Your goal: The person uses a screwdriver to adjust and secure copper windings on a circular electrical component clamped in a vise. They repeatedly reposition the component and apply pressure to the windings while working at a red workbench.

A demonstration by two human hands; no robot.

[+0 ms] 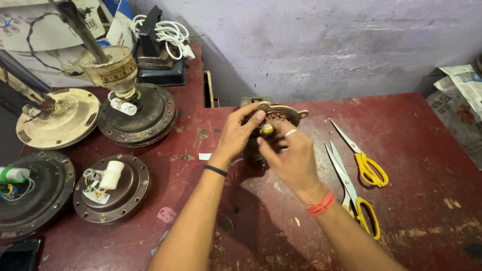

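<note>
A small metal motor with copper windings stands upright on the dark red table, near the wall. My left hand grips its left side, thumb on the top rim. My right hand, with a ring and a red thread at the wrist, is closed on a thin tool with a yellow handle end, pressed against the motor's front. Most of the tool and the motor's lower part are hidden by my hands.
Two pairs of yellow-handled scissors lie right of the motor. Several ceiling fan motors sit at the left. A white cable coil rests at the back, folded newspaper at the far right.
</note>
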